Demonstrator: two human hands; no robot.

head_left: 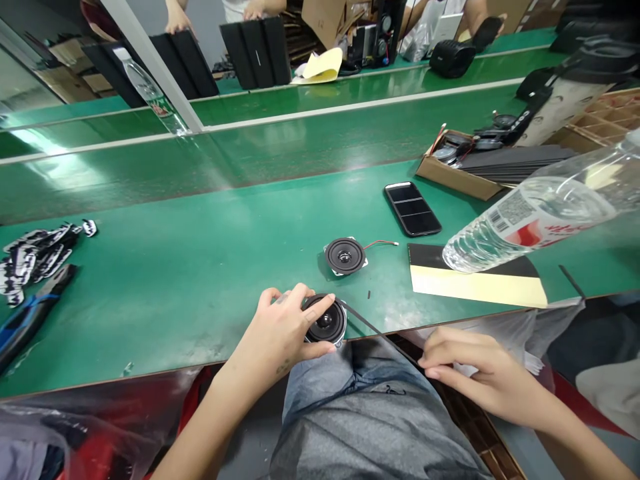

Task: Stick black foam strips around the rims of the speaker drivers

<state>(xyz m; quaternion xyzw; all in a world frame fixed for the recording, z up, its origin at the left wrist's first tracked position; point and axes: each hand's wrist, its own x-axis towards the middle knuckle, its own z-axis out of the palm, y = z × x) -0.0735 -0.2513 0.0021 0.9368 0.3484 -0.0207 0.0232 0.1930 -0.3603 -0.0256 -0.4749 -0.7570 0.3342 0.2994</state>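
Observation:
At the table's front edge my left hand [293,323] grips a round black speaker [326,321], fingers on its rim and thumb at its near side. A thin black foam strip [373,327] runs from the speaker's upper rim down to the right. Its far end is pinched between the thumb and fingers of my right hand [465,370], held out past the table edge. Just beyond the held speaker lies a second speaker [345,256], face up, with a red wire and small white plug. A tiny black scrap [369,295] sits nearby.
A phone [413,209], a water bottle [530,220] and a yellow-backed black sheet [475,285] lie to the right. Behind them stands a cardboard box [460,175] of speakers. Pliers [35,313] and black-and-white pieces [37,257] lie left. Other people's hands [177,17] work across the bench.

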